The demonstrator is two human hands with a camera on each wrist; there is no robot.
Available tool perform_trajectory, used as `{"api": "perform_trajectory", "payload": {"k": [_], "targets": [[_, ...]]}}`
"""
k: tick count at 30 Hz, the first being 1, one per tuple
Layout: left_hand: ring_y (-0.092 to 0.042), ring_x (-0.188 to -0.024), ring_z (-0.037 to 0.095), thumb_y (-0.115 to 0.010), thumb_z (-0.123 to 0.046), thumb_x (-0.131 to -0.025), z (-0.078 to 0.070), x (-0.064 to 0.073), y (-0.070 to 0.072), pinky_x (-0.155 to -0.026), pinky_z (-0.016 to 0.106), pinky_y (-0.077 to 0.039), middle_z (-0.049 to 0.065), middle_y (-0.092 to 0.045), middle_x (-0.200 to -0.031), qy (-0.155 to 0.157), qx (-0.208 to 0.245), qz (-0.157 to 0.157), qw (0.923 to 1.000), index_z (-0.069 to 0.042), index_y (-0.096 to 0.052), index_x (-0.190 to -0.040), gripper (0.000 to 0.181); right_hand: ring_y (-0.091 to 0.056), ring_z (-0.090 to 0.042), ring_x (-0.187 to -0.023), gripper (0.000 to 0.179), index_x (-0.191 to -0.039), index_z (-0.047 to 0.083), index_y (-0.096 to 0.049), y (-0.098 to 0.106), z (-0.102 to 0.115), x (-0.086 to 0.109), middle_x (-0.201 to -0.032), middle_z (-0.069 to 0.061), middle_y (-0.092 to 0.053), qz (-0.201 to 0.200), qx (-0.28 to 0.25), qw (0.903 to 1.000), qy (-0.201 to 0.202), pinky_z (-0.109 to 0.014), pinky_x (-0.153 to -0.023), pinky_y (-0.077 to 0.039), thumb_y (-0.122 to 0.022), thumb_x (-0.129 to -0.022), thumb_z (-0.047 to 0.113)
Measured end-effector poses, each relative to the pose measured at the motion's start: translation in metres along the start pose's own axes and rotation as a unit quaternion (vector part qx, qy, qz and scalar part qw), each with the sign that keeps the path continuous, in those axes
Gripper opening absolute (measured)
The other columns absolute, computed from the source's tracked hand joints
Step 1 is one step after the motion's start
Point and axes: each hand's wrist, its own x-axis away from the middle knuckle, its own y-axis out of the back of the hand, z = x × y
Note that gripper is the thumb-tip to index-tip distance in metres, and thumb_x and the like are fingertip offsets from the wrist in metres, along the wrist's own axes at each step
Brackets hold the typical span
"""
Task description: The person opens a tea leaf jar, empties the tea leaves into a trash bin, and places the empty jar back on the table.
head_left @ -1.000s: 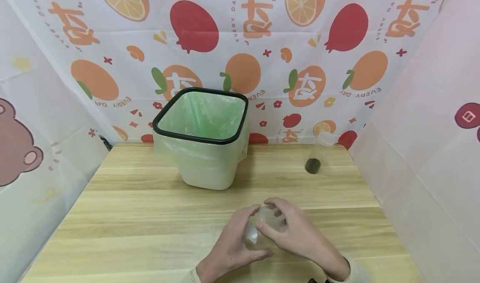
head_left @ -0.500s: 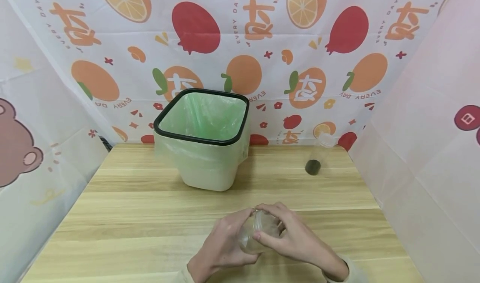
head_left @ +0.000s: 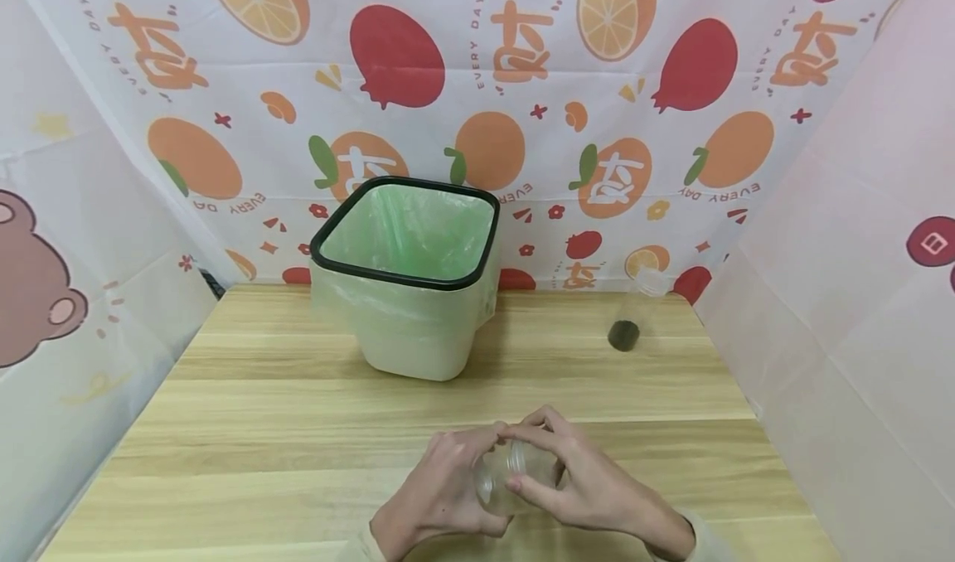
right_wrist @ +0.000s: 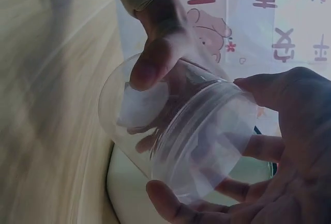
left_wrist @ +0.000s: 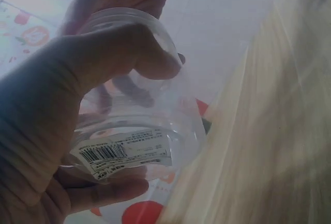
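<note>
A clear plastic jar (head_left: 491, 483) lies tipped on its side between my two hands, low in the middle of the head view. My left hand (head_left: 440, 487) holds it round the body, thumb on one side and fingers on the other. A white barcode label (left_wrist: 126, 154) shows on the jar in the left wrist view. My right hand (head_left: 585, 483) grips the clear screw lid (right_wrist: 207, 144) round its edge, thumb and fingers spread about it. In the right wrist view nothing can be made out inside the jar.
A cream waste bin (head_left: 414, 351) with a black rim and green liner stands behind the hands. Farther right is a clear container (head_left: 623, 335) with a dark bottom. Printed cloths (head_left: 485, 73) enclose the wooden table (head_left: 261, 429) at the back and sides.
Both hands stay at the jar, and the left has shifted slightly left with its grasp closer round the body. My right fingers have changed their place on the lid. Bin and dark-bottomed container stay put.
</note>
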Motion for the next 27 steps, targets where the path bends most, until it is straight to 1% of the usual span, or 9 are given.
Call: {"api": "perform_trajectory", "payload": {"k": [3, 5, 8, 12, 15, 18, 22, 25, 27], "targets": [[-0.063, -0.086, -0.005, -0.094, -0.037, -0.052, 0.002, 0.001, -0.002, -0.073, 0.020, -0.049, -0.015, -0.074, -0.106, 0.008, 0.009, 0.007, 0.9999, -0.028, -0.062, -0.127, 0.082, -0.059, -0.008, -0.098, 0.045, -0.142, 0.028, -0.056, -0.001, -0.002, 0.001, -0.127, 0.000, -0.056, 0.008, 0.012, 0.9999, 0.006, -0.020, -0.057, -0.054, -0.067, -0.099, 0.035], [-0.064, -0.088, -0.003, -0.095, -0.037, -0.053, 0.002, 0.002, -0.004, -0.074, 0.020, -0.051, -0.014, -0.073, -0.107, 0.011, 0.020, 0.004, 0.9997, -0.026, -0.063, -0.127, 0.081, -0.060, -0.010, -0.098, 0.047, -0.141, 0.026, -0.055, -0.003, -0.004, 0.002, -0.128, 0.001, -0.057, -0.006, 0.026, 0.9996, -0.006, -0.020, -0.061, -0.055, -0.068, -0.098, 0.036], [-0.064, -0.097, 0.004, -0.095, -0.038, -0.052, 0.002, 0.003, -0.008, -0.077, 0.023, -0.055, -0.010, -0.071, -0.112, 0.015, 0.003, -0.025, 0.9996, -0.021, -0.061, -0.129, 0.086, -0.062, -0.011, -0.096, 0.050, -0.140, 0.023, -0.054, -0.009, -0.005, 0.003, -0.125, 0.002, -0.060, -0.045, 0.045, 0.9959, -0.065, -0.020, -0.065, -0.055, -0.069, -0.096, 0.041], [-0.061, -0.106, 0.011, -0.095, -0.039, -0.050, -0.001, 0.003, -0.012, -0.082, 0.029, -0.059, 0.000, -0.065, -0.119, 0.035, -0.061, -0.067, 0.9953, -0.011, -0.058, -0.133, 0.095, -0.060, -0.004, -0.081, 0.058, -0.144, 0.024, -0.049, -0.015, -0.003, 0.002, -0.122, 0.001, -0.062, -0.075, 0.064, 0.9820, -0.161, -0.019, -0.063, -0.052, -0.064, -0.096, 0.052], [-0.061, -0.110, 0.016, -0.095, -0.040, -0.048, -0.006, 0.001, -0.014, -0.088, 0.034, -0.059, 0.002, -0.065, -0.121, 0.054, -0.101, -0.078, 0.9903, -0.008, -0.056, -0.133, 0.098, -0.056, -0.004, -0.071, 0.057, -0.143, 0.031, -0.049, -0.020, -0.003, -0.002, -0.120, 0.005, -0.061, -0.094, 0.067, 0.9747, -0.192, -0.020, -0.059, -0.049, -0.065, -0.094, 0.055], [-0.066, -0.110, 0.020, -0.095, -0.040, -0.048, -0.010, -0.001, -0.016, -0.090, 0.037, -0.060, 0.005, -0.069, -0.120, 0.050, -0.121, -0.089, 0.9875, -0.006, -0.055, -0.131, 0.098, -0.061, -0.007, -0.083, 0.056, -0.139, 0.031, -0.052, -0.026, -0.005, -0.005, -0.124, 0.009, -0.061, -0.127, 0.087, 0.9734, -0.170, -0.021, -0.065, -0.052, -0.067, -0.091, 0.055], [-0.070, -0.100, 0.019, -0.094, -0.042, -0.049, -0.013, -0.003, -0.021, -0.083, 0.035, -0.062, 0.007, -0.072, -0.112, 0.008, -0.130, -0.111, 0.9853, -0.003, -0.058, -0.128, 0.095, -0.064, -0.008, -0.093, 0.049, -0.134, 0.018, -0.055, -0.037, -0.013, -0.006, -0.120, 0.002, -0.065, -0.178, 0.124, 0.9728, -0.083, -0.018, -0.066, -0.052, -0.066, -0.092, 0.042], [-0.070, -0.094, 0.014, -0.094, -0.041, -0.047, -0.014, -0.005, -0.021, -0.077, 0.031, -0.062, 0.003, -0.072, -0.106, -0.018, -0.119, -0.123, 0.9851, -0.005, -0.060, -0.124, 0.092, -0.062, -0.003, -0.080, 0.044, -0.127, 0.010, -0.058, -0.042, -0.018, -0.005, -0.108, -0.003, -0.066, -0.208, 0.129, 0.9692, -0.026, -0.011, -0.055, -0.047, -0.065, -0.089, 0.032], [-0.069, -0.093, 0.011, -0.093, -0.039, -0.045, -0.013, -0.006, -0.020, -0.076, 0.029, -0.061, 0.001, -0.072, -0.105, -0.027, -0.109, -0.125, 0.9859, -0.007, -0.060, -0.122, 0.090, -0.057, 0.002, -0.074, 0.044, -0.125, 0.008, -0.059, -0.043, -0.021, -0.004, -0.102, -0.004, -0.066, -0.224, 0.130, 0.9659, -0.003, -0.007, -0.051, -0.043, -0.065, -0.087, 0.030]]}}
